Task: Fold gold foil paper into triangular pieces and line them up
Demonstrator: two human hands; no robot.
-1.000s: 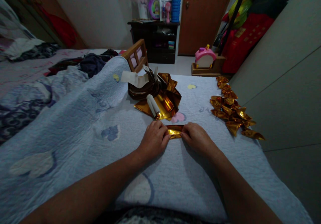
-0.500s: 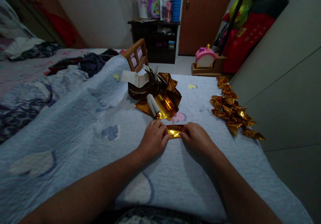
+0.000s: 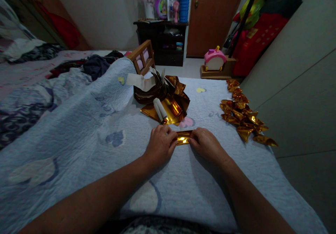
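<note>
**Your two hands pinch a gold foil strip between them**

Take the gold foil strip (image 3: 184,138) as the middle of a clock dial, with 12 o'clock pointing away from you. It lies crosswise in front of you, long and narrow, its shiny middle bare between your hands. Your left hand (image 3: 161,141) is at 9 o'clock, fingers curled in, thumb and fingers closed on that end. Your right hand (image 3: 205,143), at 3 o'clock, is curled the same way and grips the other end. Whether the strip touches the pale blue quilt (image 3: 183,192) beneath, you cannot tell from this angle.

Near your left hand, at 11 o'clock, sits a loose pile of gold sheets (image 3: 174,110), with a curled white paper (image 3: 160,110) lying on its near side. Well apart from your right hand, between 1 and 3 o'clock, many folded gold pieces (image 3: 244,118) lie clustered along the quilt's edge. Farther off, a pink toy (image 3: 215,59) stands at 1 o'clock and a dark cabinet (image 3: 160,45) towards 11.
</note>
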